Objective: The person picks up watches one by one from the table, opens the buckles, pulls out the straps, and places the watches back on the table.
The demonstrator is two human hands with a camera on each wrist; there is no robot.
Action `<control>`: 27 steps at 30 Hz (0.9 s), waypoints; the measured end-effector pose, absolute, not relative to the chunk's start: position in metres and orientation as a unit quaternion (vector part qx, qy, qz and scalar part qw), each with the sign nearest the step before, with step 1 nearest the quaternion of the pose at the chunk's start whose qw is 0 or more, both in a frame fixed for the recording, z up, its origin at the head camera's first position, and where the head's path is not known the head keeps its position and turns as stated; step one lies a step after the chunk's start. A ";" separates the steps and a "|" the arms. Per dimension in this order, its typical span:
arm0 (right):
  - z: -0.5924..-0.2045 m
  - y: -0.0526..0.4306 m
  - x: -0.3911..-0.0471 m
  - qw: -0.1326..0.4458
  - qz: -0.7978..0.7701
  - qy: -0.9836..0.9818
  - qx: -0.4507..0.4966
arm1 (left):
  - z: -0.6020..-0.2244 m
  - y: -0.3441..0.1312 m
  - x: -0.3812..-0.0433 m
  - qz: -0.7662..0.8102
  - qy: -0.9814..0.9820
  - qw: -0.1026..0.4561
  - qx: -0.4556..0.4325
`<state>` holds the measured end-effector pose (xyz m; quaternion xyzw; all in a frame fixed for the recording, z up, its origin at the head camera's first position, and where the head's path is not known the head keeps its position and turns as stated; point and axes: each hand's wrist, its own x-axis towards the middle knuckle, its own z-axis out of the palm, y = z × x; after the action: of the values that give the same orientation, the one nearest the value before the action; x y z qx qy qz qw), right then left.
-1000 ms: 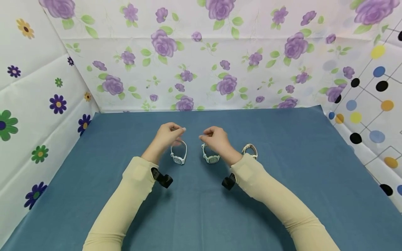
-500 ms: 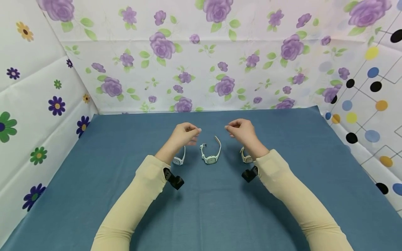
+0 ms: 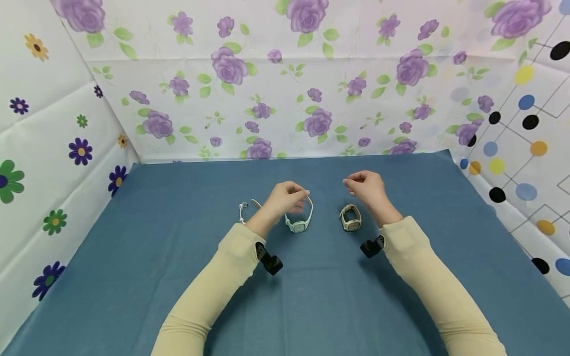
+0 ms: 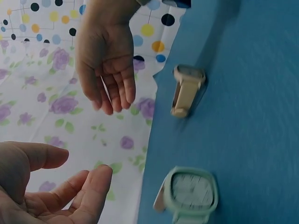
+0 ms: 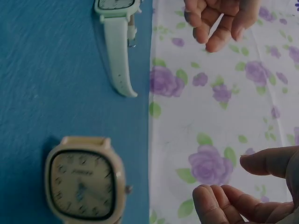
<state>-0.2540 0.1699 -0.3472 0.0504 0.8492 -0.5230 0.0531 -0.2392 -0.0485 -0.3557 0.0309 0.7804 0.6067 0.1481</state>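
Note:
Three wristwatches stand in a row on the blue cloth. My left hand (image 3: pixel 285 200) hovers over the mint-green watch (image 3: pixel 299 226), thumb and fingers parted with nothing between them. One strap end (image 5: pixel 116 56) of this watch hangs free, unfastened. To its right, the beige watch (image 3: pixel 352 225) stands with its strap closed into a loop; its square dial (image 5: pixel 84 182) faces the right wrist camera. My right hand (image 3: pixel 367 188) is raised above and beyond the beige watch, holding nothing, its thumb apart from its fingers. At left, my left wrist mostly hides the pale watch (image 3: pixel 241 212); its strap ends show, separated.
Blue cloth (image 3: pixel 303 306) covers the table. A flowered sheet (image 3: pixel 285 89) rises along its back edge, with patterned sheets at the left and right sides. A small black camera (image 3: pixel 269 259) sits on my left wrist, another (image 3: pixel 372 246) on my right.
Both hands have moved right: the left from the pale watch to over the mint-green one, the right from the mint-green watch to past the beige one. The mint-green strap's free end has come into view.

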 end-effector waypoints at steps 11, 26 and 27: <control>-0.377 0.186 -0.256 0.060 -0.477 0.873 0.084 | -0.372 -0.012 -0.235 0.624 0.759 0.184 0.020; -0.397 0.190 -0.255 0.084 -0.431 0.893 0.100 | -0.403 0.015 -0.235 0.617 0.762 0.193 0.026; -0.397 0.189 -0.256 0.087 -0.431 0.893 0.098 | -0.405 0.017 -0.235 0.617 0.763 0.192 0.024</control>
<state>-0.2558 0.1894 -0.3972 0.0983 0.8926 -0.4314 0.0867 -0.2354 0.0167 -0.4051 0.0237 0.7628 0.6171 0.1917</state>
